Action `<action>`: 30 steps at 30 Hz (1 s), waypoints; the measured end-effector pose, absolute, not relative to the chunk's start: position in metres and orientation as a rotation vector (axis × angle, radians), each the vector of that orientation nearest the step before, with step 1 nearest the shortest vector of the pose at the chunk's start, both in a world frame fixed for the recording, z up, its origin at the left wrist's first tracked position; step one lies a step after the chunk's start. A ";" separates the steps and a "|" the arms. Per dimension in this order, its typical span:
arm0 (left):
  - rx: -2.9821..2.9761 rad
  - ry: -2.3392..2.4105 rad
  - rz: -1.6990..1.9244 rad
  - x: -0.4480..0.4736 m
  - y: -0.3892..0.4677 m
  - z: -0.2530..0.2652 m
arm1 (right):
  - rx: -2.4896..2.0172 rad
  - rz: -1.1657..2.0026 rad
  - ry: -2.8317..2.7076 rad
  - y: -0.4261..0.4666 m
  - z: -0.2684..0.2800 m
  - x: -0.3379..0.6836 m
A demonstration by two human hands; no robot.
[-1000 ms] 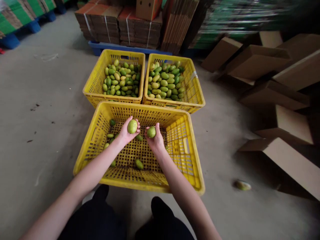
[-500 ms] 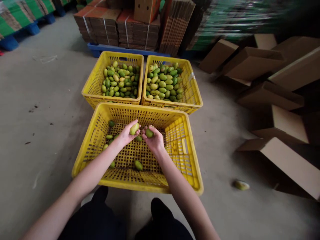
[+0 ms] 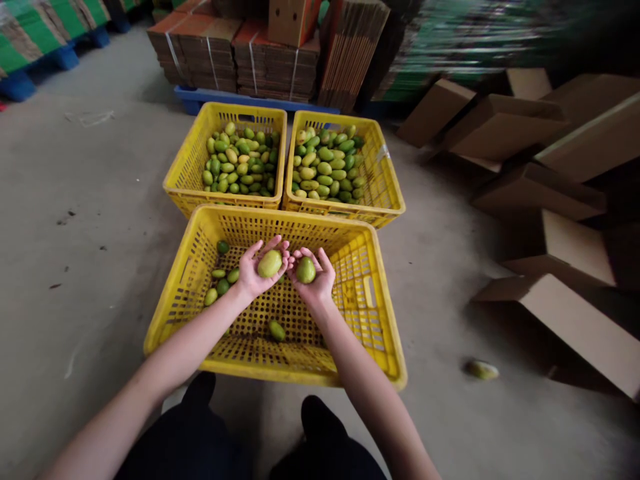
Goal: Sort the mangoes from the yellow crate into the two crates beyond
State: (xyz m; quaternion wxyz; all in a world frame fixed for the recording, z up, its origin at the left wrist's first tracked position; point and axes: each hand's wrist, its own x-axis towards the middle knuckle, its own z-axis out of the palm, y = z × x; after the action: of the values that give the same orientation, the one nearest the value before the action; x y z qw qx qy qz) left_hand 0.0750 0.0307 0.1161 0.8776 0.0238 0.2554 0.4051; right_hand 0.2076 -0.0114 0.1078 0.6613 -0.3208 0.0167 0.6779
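Palm up over the near yellow crate [image 3: 385,313], my left hand [image 3: 251,275] holds a yellow-green mango [image 3: 271,264] in its palm, the fingers loosely curled. Close beside it my right hand [image 3: 321,285], also palm up, cradles a greener mango [image 3: 305,270]. The fingertips of both hands nearly meet. Below, inside the same crate, a few green mangoes lie along the left side, among them a dark one [image 3: 223,247]. Another green mango [image 3: 277,331] rests alone on the crate floor near the front. My forearms and hands hide part of the crate floor.
Behind stand two more yellow crates, a left one [image 3: 175,170] and a right one [image 3: 385,190], both holding many mangoes. Open cardboard boxes [image 3: 570,320] lie to the right, with a single fruit [image 3: 483,370] on the floor. Flattened cartons [image 3: 197,57] are stacked at the back.
Both hands have turned palm up and opened somewhat, so the two mangoes now lie in view on the palms. The crates have not moved.
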 end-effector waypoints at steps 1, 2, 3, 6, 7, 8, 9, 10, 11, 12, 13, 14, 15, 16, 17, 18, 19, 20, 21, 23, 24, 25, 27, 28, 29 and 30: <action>0.026 0.528 0.849 0.075 0.030 0.115 | -0.726 1.519 0.062 -0.012 0.109 0.208; 0.010 0.522 0.859 0.075 0.030 0.114 | -0.724 1.502 0.086 -0.012 0.109 0.209; 0.000 0.516 0.874 0.075 0.031 0.113 | -0.721 1.486 0.108 -0.012 0.109 0.210; -0.014 0.511 0.911 0.075 0.033 0.111 | -0.726 1.464 0.131 -0.010 0.107 0.213; -0.018 0.516 0.918 0.075 0.033 0.111 | -0.738 1.464 0.113 -0.010 0.106 0.212; -0.022 0.528 0.928 0.076 0.034 0.111 | -0.760 1.458 0.076 -0.009 0.104 0.211; -0.026 0.548 0.940 0.077 0.034 0.111 | -0.794 1.438 0.016 -0.009 0.102 0.208; -0.027 0.577 0.958 0.078 0.034 0.110 | -0.840 1.394 -0.070 -0.009 0.099 0.204; -0.022 0.609 0.980 0.080 0.033 0.110 | -0.897 1.327 -0.177 -0.009 0.096 0.199; -0.006 0.640 1.007 0.082 0.032 0.110 | -0.957 1.247 -0.299 -0.010 0.093 0.192; 0.027 0.663 1.036 0.084 0.030 0.110 | -1.014 1.167 -0.421 -0.011 0.089 0.185; 0.077 0.674 1.060 0.087 0.028 0.110 | -1.065 1.095 -0.531 -0.012 0.086 0.179; 0.139 0.671 1.072 0.089 0.025 0.110 | -1.110 1.043 -0.621 -0.014 0.082 0.172; 0.202 0.661 1.074 0.090 0.023 0.111 | -1.150 1.010 -0.691 -0.017 0.079 0.168; 0.254 0.649 1.066 0.091 0.020 0.111 | -1.186 0.987 -0.744 -0.019 0.077 0.164; 0.285 0.642 1.055 0.092 0.018 0.112 | -1.219 0.966 -0.791 -0.020 0.076 0.162; 0.292 0.647 1.042 0.092 0.016 0.112 | -1.249 0.942 -0.839 -0.022 0.075 0.162; 0.276 0.664 1.035 0.092 0.015 0.113 | -1.272 0.915 -0.891 -0.023 0.076 0.162; 0.243 0.692 1.033 0.092 0.015 0.114 | -1.288 0.881 -0.941 -0.024 0.077 0.163; 0.156 0.749 1.009 0.091 0.018 0.115 | -1.298 0.809 -1.012 -0.024 0.081 0.164; 0.114 0.767 0.982 0.091 0.020 0.114 | -1.290 0.782 -1.028 -0.024 0.084 0.164; 0.081 0.771 0.945 0.091 0.022 0.113 | -1.270 0.766 -1.028 -0.023 0.087 0.164; 0.035 0.754 0.857 0.093 0.024 0.110 | -1.192 0.799 -0.987 -0.023 0.094 0.164; 0.015 0.744 0.826 0.095 0.025 0.108 | -1.136 0.847 -0.950 -0.023 0.097 0.164; -0.008 0.741 0.817 0.096 0.025 0.106 | -1.071 0.905 -0.905 -0.024 0.101 0.166; -0.030 0.745 0.829 0.097 0.024 0.105 | -1.004 0.970 -0.861 -0.024 0.104 0.168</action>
State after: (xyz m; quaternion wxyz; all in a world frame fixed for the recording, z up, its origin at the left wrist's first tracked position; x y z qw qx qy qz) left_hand 0.0973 0.0244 0.1045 0.8486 -0.0140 0.3534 0.3933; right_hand 0.1677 -0.0241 0.1044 0.6821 -0.4477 -0.3839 0.4323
